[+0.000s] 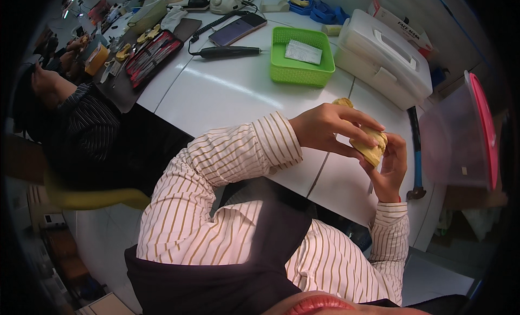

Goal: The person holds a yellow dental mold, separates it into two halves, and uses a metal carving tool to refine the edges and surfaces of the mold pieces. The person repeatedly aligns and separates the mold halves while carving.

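Observation:
Above the near edge of the white table, both my hands hold a yellow plaster dental cast point(371, 148). My left hand point(331, 126) reaches over from the left, its fingers laid along the top and side of the cast. From the right, my right hand point(391, 166) grips its other side between thumb and fingers. A second yellow plaster piece point(343, 102) shows just behind my left hand, partly hidden by it. Beyond my hands stands a green basket point(299, 78) with a folded, printed white packet point(303, 52) inside.
A black handpiece point(230, 52) and a phone point(238, 29) lie left of the basket. At right are a white lidded case point(379, 57), a blue-handled hammer point(417, 158) and a clear tub with pink rim point(455, 131). A co-worker point(86, 114) sits left, near a tool case point(154, 57).

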The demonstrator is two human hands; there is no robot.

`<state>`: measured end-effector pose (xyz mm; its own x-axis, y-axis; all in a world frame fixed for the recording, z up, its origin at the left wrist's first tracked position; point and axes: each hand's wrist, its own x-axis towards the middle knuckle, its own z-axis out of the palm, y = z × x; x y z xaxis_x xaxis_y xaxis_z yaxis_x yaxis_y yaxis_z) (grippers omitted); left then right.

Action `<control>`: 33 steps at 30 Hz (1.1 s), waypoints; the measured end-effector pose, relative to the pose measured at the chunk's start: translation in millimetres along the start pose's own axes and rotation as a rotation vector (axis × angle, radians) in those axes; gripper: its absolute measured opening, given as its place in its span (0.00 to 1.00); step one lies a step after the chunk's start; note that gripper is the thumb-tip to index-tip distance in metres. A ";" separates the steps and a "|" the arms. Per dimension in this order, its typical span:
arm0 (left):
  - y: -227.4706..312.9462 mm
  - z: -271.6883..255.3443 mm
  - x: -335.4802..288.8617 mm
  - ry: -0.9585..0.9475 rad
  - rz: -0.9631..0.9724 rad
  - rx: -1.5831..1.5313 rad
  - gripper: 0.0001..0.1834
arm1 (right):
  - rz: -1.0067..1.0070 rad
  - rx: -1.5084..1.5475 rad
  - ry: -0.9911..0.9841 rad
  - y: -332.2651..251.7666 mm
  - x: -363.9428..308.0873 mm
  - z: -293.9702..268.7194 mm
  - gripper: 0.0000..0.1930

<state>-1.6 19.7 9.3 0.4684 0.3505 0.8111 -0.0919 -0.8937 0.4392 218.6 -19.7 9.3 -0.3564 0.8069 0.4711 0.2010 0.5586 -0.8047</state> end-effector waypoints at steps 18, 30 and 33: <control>2.6 0.0 -2.7 -0.020 -0.213 0.011 0.32 | -0.007 -0.052 0.020 1.2 -0.5 3.8 0.30; -3.1 3.1 0.7 -0.042 -0.150 0.056 0.31 | -0.148 -0.153 0.002 9.2 4.5 -3.3 0.29; -2.5 2.1 3.8 -0.078 -0.132 0.085 0.32 | -0.201 -0.153 0.014 12.8 4.9 -4.8 0.29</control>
<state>2.2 22.7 10.5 0.5387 0.4464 0.7146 0.0483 -0.8631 0.5027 223.8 -7.6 3.0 -0.3908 0.6788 0.6217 0.2641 0.7297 -0.6307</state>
